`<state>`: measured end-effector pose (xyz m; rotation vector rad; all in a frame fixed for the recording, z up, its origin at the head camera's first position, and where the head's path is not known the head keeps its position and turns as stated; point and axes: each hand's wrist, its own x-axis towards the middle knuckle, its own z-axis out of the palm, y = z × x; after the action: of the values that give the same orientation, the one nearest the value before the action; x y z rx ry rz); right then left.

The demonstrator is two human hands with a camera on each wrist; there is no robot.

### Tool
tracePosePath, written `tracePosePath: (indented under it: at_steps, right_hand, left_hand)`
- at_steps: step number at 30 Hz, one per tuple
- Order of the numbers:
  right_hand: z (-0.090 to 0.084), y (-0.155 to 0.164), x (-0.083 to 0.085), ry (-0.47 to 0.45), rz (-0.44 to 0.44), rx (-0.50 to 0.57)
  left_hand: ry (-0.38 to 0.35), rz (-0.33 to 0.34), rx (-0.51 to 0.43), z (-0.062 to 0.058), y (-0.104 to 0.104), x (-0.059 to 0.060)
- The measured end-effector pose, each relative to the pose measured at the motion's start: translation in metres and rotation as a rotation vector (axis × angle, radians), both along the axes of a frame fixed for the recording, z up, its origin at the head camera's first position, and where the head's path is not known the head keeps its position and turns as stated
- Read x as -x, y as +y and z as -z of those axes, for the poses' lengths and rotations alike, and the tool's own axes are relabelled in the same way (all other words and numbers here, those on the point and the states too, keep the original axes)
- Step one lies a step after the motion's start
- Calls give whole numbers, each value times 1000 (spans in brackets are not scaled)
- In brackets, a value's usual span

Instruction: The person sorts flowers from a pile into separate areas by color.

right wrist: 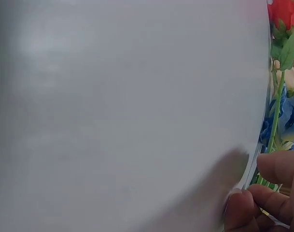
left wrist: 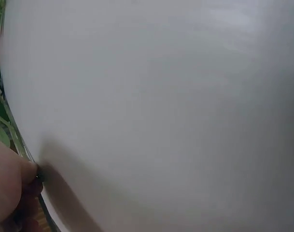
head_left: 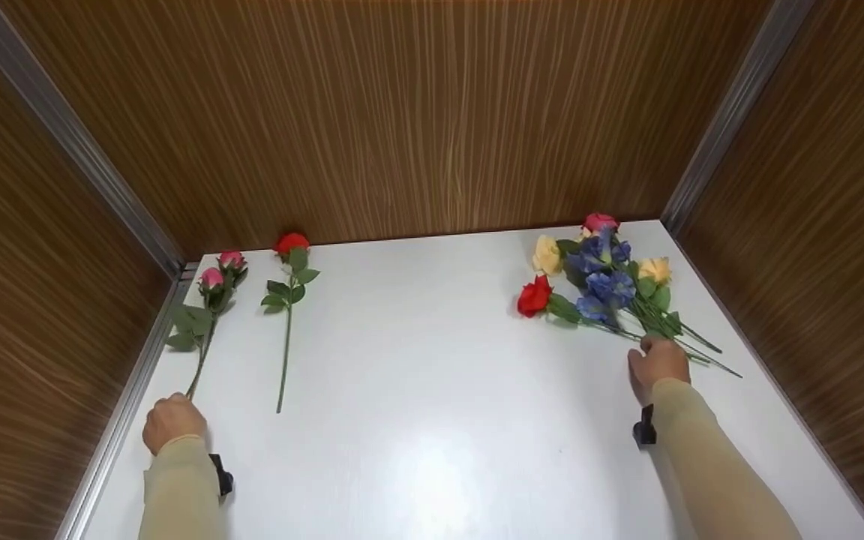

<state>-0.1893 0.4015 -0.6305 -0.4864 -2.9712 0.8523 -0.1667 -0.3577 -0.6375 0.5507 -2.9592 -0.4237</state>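
At the left, my left hand [head_left: 175, 424] pinches the lower stem of a pink rose [head_left: 211, 278] with two blooms, its leaves lying away from me along the table edge. The left wrist view shows the fingertips [left wrist: 28, 174] close together at the stem. At the right, my right hand [head_left: 661, 361] is over the stems of a flower bunch, its thumb and fingers curled at the stem of a red rose [head_left: 535, 296]. In the right wrist view that rose's green stem [right wrist: 277, 104] runs down to the fingers. Blue flowers [head_left: 603, 289] lie just beyond the hand.
Another red rose [head_left: 292, 242] lies alone on the white table [head_left: 417, 360], right of the pink one. Yellow roses [head_left: 547, 255] and a deep pink rose [head_left: 600, 222] belong to the right bunch. Brown wood-grain panels [head_left: 402, 120] rise at the back and both sides.
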Motion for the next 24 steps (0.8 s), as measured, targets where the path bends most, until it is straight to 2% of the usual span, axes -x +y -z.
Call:
tracePosePath:
  at_steps: [6,13,17,24]
  right_hand:
    - [-7,0,1,-4,25,28]
    - [-4,4,0,131,107,-6]
    - [0,5,0,154,82,-57]
    - [2,5,0,166,-11,-135]
  left_hand:
    - [47,-22,-42,1,1,1]
    - [38,2,-7,2,1,4]
    - [44,-3,-6,3,3,3]
    - [55,-12,-28,4,9,2]
